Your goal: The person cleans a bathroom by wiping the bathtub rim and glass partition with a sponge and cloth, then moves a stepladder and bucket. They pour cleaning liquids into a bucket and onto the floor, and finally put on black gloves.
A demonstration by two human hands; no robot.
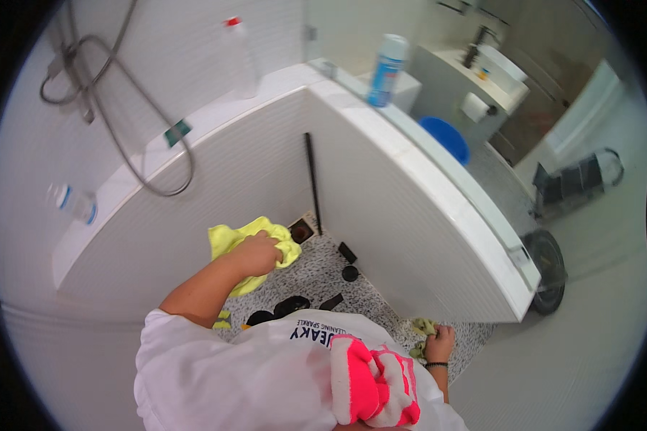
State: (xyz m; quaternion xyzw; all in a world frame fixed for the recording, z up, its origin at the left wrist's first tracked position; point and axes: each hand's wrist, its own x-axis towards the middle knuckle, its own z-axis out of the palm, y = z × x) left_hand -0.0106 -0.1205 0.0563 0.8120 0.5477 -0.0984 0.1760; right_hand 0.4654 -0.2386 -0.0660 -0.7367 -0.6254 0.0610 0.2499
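My left hand (257, 254) grips a bright yellow cloth (227, 237) in front of the low tiled wall, just left of a square floor drain (302, 231). At the lower right, my right hand (440, 343) holds a crumpled olive-green cloth (424, 326) low over the speckled floor. A thin black pole (311, 178) leans in the corner above the drain. Near it on the floor lie a black rectangular piece (347, 252) and a round black piece (350, 273). Dark footwear (291, 306) shows beyond my white shirt (237, 377).
On the ledge (280, 81) stand a clear red-topped bottle (241, 59), a blue spray can (386, 70), a green scouring pad (178, 133) and a clear bottle (75, 202). A shower hose (140, 180) hangs over it. A glass panel (442, 134) edges the right wall.
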